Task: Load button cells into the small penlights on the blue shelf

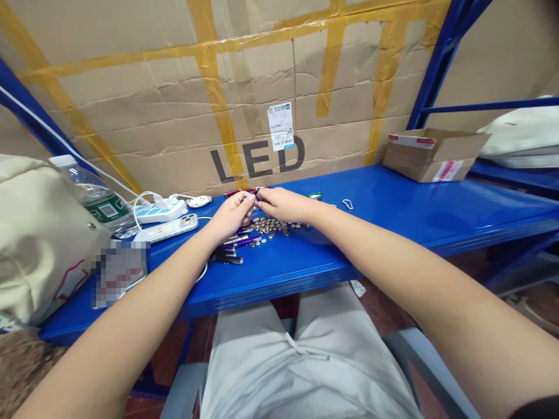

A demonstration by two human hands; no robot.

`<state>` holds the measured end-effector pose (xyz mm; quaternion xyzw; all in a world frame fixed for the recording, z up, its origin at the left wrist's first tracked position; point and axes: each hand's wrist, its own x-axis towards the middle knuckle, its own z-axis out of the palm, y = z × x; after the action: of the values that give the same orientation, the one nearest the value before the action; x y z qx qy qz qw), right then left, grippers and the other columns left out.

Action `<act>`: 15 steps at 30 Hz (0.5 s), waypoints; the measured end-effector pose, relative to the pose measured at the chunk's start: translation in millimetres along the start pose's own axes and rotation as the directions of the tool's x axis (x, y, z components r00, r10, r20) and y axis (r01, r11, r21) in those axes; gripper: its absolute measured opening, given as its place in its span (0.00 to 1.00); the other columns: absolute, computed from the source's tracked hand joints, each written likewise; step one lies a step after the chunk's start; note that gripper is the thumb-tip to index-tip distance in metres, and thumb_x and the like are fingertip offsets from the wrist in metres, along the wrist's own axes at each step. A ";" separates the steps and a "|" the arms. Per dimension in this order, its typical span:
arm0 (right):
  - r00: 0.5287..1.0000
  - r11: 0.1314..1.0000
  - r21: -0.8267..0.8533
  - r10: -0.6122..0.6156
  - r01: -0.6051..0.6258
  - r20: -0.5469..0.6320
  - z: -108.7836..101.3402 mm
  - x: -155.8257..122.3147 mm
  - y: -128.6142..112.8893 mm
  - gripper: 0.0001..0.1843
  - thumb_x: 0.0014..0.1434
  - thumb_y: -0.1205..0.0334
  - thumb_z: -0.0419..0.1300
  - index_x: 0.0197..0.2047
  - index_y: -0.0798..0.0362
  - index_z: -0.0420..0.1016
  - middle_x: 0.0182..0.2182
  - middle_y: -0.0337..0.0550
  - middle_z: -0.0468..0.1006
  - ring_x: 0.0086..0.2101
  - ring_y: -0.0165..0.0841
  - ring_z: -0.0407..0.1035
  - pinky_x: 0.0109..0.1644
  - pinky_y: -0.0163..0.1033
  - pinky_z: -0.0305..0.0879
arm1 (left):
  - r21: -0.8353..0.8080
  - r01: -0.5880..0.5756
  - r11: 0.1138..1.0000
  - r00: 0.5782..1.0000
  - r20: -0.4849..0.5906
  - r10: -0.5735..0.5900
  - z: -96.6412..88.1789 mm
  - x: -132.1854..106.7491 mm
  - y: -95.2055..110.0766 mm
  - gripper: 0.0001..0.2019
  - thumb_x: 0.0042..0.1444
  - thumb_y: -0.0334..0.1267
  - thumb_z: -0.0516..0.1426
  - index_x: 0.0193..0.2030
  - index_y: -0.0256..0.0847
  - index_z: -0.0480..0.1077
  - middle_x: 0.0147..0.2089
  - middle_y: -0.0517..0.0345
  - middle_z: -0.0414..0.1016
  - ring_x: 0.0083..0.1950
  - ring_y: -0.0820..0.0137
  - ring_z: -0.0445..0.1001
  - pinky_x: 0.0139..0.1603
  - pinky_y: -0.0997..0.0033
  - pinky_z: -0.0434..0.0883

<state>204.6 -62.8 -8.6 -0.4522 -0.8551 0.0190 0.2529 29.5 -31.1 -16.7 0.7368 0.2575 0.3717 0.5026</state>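
Above the blue shelf, my left hand [234, 216] is closed, thumb and forefinger pinched together. My right hand [279, 203] meets it from the right with curled fingers. Whatever sits between the fingertips is too small and covered to name. Below the hands lies a pile of small round button cells [273, 227], silver and brassy. Near my left wrist are several slim metallic tubes, among them a purple tube [248, 241] and a black tube [229, 259]. Red tubes [233, 192] lie behind the hands, and a green tube [315, 196] lies beyond my right wrist.
A carabiner [347, 203] lies on the blue shelf [393, 215]. An open cardboard box [430, 156] stands at the right. On the left are a phone [168, 229], a power strip [161, 210], a water bottle [102, 201] and a cream bag [41, 238]. Large taped cardboard [174, 116] closes off the back.
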 end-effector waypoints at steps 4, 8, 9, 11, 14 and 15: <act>0.999 0.995 -0.101 0.030 -0.027 0.029 -1.0 -1.8 -8.7 0.11 0.64 0.56 0.49 0.41 0.55 0.65 0.37 0.51 0.76 0.31 0.35 0.68 0.30 0.37 0.57 | -0.036 -0.045 0.998 0.999 -0.015 0.044 -0.1 0.9 -0.6 0.13 0.59 0.46 0.56 0.32 0.39 0.61 0.22 0.68 0.58 0.18 0.81 0.55 0.19 0.80 0.53; 0.995 0.958 -0.275 0.093 -0.081 0.031 1.0 -2.5 -15.9 0.17 0.66 0.55 0.43 0.45 0.57 0.66 0.37 0.55 0.78 0.31 0.39 0.71 0.30 0.40 0.56 | -0.042 -0.034 0.999 0.999 -0.004 0.034 1.3 -0.4 2.7 0.13 0.59 0.47 0.56 0.32 0.39 0.61 0.21 0.68 0.58 0.19 0.81 0.55 0.19 0.79 0.53; 0.995 0.951 -0.298 0.096 -0.084 0.025 1.5 -2.4 -16.8 0.18 0.67 0.54 0.42 0.46 0.57 0.66 0.38 0.55 0.78 0.32 0.40 0.71 0.30 0.40 0.57 | -0.040 -0.035 0.999 0.999 -0.002 0.035 1.9 -0.8 3.6 0.14 0.59 0.47 0.56 0.32 0.40 0.61 0.21 0.68 0.58 0.18 0.81 0.54 0.19 0.80 0.53; 0.995 0.942 -0.323 0.095 -0.088 0.006 2.0 -1.9 -17.5 0.19 0.67 0.54 0.41 0.47 0.57 0.67 0.39 0.55 0.79 0.34 0.41 0.72 0.31 0.40 0.58 | -0.034 -0.039 0.999 0.999 -0.003 0.039 3.6 -1.6 5.2 0.14 0.59 0.48 0.56 0.32 0.40 0.60 0.22 0.68 0.58 0.18 0.81 0.54 0.19 0.80 0.52; 0.995 0.930 -0.352 0.095 -0.102 -0.039 2.2 -0.8 -17.9 0.19 0.66 0.55 0.42 0.47 0.56 0.68 0.40 0.54 0.79 0.36 0.42 0.73 0.33 0.40 0.58 | -0.018 -0.043 0.999 0.999 -0.006 0.043 6.5 -2.6 6.2 0.13 0.60 0.47 0.55 0.34 0.41 0.58 0.21 0.69 0.57 0.18 0.81 0.54 0.18 0.80 0.52; 0.994 0.924 -0.366 0.097 -0.112 -0.059 2.4 -0.2 -18.0 0.19 0.66 0.56 0.41 0.47 0.56 0.69 0.39 0.54 0.79 0.36 0.42 0.73 0.34 0.40 0.59 | -0.008 -0.040 0.999 0.999 -0.004 0.040 7.5 -2.8 6.1 0.13 0.60 0.47 0.55 0.35 0.42 0.58 0.21 0.70 0.57 0.17 0.81 0.53 0.18 0.80 0.52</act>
<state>190.0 -73.1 -6.0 -0.5367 -0.8130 -0.1373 0.1793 33.9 -39.5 -13.4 0.7391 0.2419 0.3842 0.4976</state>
